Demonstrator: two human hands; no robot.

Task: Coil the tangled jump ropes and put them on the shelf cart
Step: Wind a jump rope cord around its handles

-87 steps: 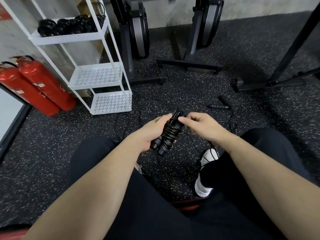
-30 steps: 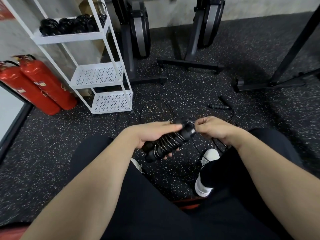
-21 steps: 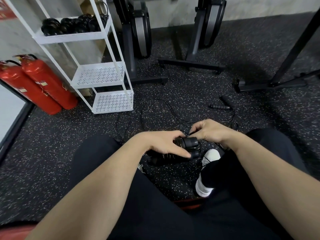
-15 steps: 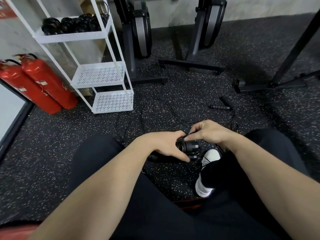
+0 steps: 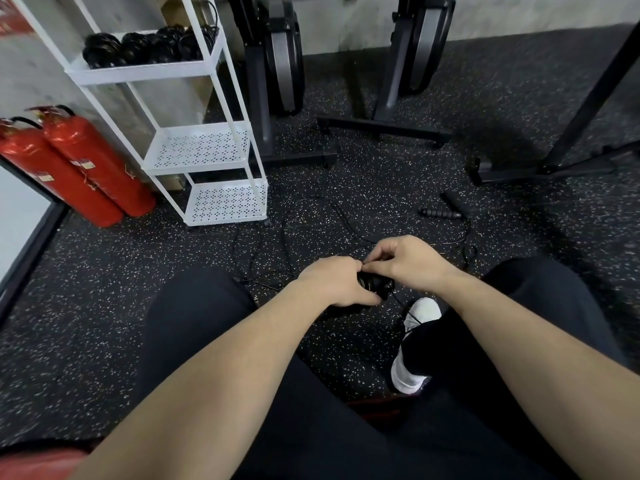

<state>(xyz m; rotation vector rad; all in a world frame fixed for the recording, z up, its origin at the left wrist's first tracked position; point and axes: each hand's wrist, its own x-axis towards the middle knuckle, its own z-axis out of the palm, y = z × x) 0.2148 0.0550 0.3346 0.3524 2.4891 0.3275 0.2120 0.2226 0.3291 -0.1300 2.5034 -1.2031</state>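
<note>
My left hand [image 5: 337, 280] grips a black coiled jump rope [image 5: 375, 284], its two handles bundled with cord wound round them; most of the bundle is hidden under the hand. My right hand [image 5: 407, 261] pinches the thin cord at the bundle's top end, right against my left hand. Loose black cord [image 5: 313, 223] lies tangled on the speckled floor ahead. Another jump rope's handles [image 5: 441, 213] lie on the floor to the right. The white shelf cart [image 5: 204, 147] stands at the left; several coiled ropes [image 5: 145, 50] sit on its top shelf.
Two red fire extinguishers [image 5: 79, 164] lean left of the cart. Black exercise machine bases [image 5: 384, 126] stand along the back wall, and a rack foot [image 5: 540, 168] lies at the right. My legs and a white shoe [image 5: 414, 344] are below my hands.
The bundle has turned from upright to lying low under my left hand. Both hands have come down and closer together, and my right hand now pinches the cord at its end.
</note>
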